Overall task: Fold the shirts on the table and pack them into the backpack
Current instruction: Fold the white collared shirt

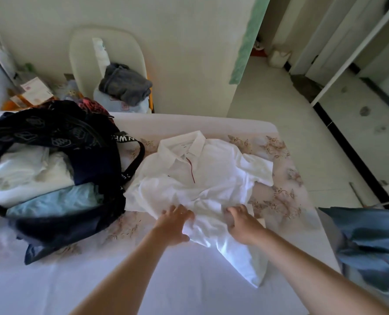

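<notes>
Both hands are low in the middle of the frame, close together on the near part of the shirt (pixel 202 176). The left hand (pixel 175 225) has its fingers curled over a bunch of the white cloth with the thumb tucked beneath. The right hand (pixel 242 225) pinches a fold just beside it, fingers bent into the fabric. So each hand is grasping the shirt, neither one free.

The shirt lies face up in the centre of the frame on the table (pixel 157 280), with its collar (pixel 182 146) toward the top. One sleeve (pixel 260 170) is spread toward the right, and a loose corner of the hem trails toward the lower right.

From here I would say the fold has only begun, as the body is rumpled. It would go better if the cloth were pulled flat first and the trailing corner drawn in. The sleeves could then be laid inward and the hem brought up to the collar in one even lift, both hands level.

At the left of the frame the backpack (pixel 80 137) gapes open, touching the shirt's edge, with folded clothes (pixel 27 176) inside. A tight, narrow fold looks wise, since room there seems scarce.

In the upper left a chair (pixel 84 48) holds a grey garment (pixel 125 84). A blue cloth (pixel 370 242) hangs at the lower right.
</notes>
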Tool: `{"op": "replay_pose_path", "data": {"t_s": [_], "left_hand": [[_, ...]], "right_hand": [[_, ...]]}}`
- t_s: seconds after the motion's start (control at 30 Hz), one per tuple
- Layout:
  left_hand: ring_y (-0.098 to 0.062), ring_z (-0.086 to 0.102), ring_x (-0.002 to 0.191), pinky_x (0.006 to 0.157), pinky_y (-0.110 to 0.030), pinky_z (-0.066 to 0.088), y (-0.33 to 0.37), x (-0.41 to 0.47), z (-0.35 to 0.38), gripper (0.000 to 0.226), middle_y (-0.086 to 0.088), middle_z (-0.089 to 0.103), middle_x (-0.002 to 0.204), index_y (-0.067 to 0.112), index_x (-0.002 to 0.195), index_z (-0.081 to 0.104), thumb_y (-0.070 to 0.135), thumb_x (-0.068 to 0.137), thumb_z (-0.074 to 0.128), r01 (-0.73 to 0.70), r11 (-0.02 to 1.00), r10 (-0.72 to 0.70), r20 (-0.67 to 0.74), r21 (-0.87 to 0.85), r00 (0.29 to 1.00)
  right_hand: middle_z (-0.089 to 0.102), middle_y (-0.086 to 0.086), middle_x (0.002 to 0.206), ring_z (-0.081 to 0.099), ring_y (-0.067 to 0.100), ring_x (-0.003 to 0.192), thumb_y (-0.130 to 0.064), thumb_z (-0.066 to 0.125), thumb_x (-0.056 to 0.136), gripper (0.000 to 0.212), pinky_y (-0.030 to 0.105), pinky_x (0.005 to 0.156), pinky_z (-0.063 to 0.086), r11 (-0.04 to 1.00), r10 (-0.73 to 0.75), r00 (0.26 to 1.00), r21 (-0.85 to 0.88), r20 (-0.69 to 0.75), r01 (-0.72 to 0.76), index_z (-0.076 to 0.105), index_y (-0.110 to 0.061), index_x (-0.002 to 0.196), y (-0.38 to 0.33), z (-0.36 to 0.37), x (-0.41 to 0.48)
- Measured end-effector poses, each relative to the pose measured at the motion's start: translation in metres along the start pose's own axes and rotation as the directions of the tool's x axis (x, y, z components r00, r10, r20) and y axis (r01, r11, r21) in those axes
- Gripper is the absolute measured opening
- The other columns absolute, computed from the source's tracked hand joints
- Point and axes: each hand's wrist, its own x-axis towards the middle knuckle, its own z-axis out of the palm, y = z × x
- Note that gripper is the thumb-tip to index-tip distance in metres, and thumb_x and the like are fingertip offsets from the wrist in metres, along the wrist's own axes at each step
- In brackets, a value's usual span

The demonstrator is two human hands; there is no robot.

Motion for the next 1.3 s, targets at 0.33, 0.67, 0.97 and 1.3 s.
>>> {"op": "replay_pose_path", "data": {"t_s": [0.33, 0.67, 0.97, 1.3], "left_hand": [[-0.023, 0.049, 0.106, 0.09, -0.032, 0.042, -0.04, -0.026, -0.022, 0.026, -0.002, 0.051, 0.11, 0.022, 0.103, 0.07, 0.011, 0.091, 0.048, 0.394, 0.915, -0.359, -0.271, 0.086, 0.893], [-0.016, 0.058, 0.085, 0.065, -0.03, 0.04, 0.035, -0.058, 0.026, 0.026, 0.015, 0.051, 0.087, 0.03, 0.094, 0.049, 0.049, 0.078, 0.058, 0.013, 0.981, -0.069, -0.285, -0.195, 0.956], [-0.032, 0.061, 0.095, 0.071, -0.033, 0.049, 0.064, -0.061, 0.045, 0.028, -0.007, 0.062, 0.102, 0.015, 0.111, 0.056, 0.008, 0.085, 0.052, 0.443, 0.769, -0.552, -0.129, -0.461, 0.824], [-0.034, 0.046, 0.117, 0.091, -0.043, 0.043, 0.02, -0.115, 0.015, 0.046, -0.012, 0.047, 0.128, 0.015, 0.127, 0.042, 0.013, 0.084, 0.059, 0.617, 0.63, -0.776, -0.356, -0.471, 0.521]], "right_hand": [[0.051, 0.003, 0.137, 0.055, 0.023, 0.115, -0.02, 0.053, 0.089, 0.049, 0.033, 0.091, 0.049, 0.991, 0.074, 0.996, 0.109, 0.041, -0.078, 0.046, -0.033, 0.136, 0.033, 0.015, -0.02], [0.048, 0.001, 0.137, 0.051, 0.026, 0.124, -0.015, 0.06, 0.089, 0.053, 0.032, 0.091, 0.044, 0.975, -0.218, 0.954, -0.094, -0.205, 0.203, 0.049, -0.027, 0.139, 0.026, 0.041, -0.013], [0.067, -0.006, 0.076, 0.065, 0.019, 0.076, -0.04, 0.06, 0.089, 0.023, 0.029, 0.067, 0.052, 0.95, -0.312, 0.948, -0.011, -0.066, 0.312, 0.07, -0.022, 0.08, 0.007, 0.058, -0.021], [0.063, -0.004, 0.097, 0.062, 0.017, 0.083, -0.022, 0.053, 0.091, 0.014, 0.028, 0.068, 0.046, 0.933, -0.323, 0.926, 0.1, -0.197, 0.347, 0.067, -0.024, 0.09, -0.006, 0.031, -0.034]]}}
